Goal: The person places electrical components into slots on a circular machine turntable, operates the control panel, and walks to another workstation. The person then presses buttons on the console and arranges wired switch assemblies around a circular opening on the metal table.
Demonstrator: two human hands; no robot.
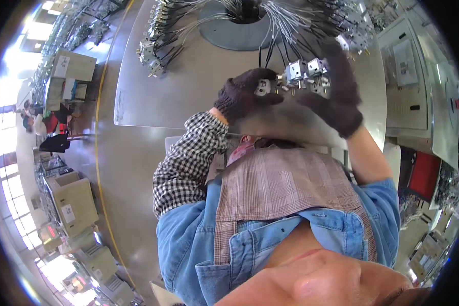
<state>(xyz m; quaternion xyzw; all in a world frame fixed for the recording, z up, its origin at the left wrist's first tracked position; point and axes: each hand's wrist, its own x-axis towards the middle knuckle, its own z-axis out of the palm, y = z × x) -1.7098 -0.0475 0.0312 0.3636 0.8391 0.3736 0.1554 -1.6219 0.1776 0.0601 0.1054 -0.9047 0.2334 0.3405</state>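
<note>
Both my hands wear dark knitted gloves over the grey metal tabletop (188, 102). My left hand (245, 94) pinches a small silvery metal fitting (263, 87) with holes in its face, between thumb and fingers. Just to its right is a row of blocky metal fittings (297, 72) with brass-coloured pins, joined to dark cables. My right hand (339, 99) is beside the right end of that row, its thumb and fingers spread apart. Some motion blur is on it, and whether its fingers touch the fittings is unclear.
A round grey disc (224, 34) with a central hole stands at the table's far side, and bundles of white and black cables (285, 20) fan out from it. More fittings on cables lie at far left (150, 53) and far right. A pale cabinet (405, 76) is beside the table.
</note>
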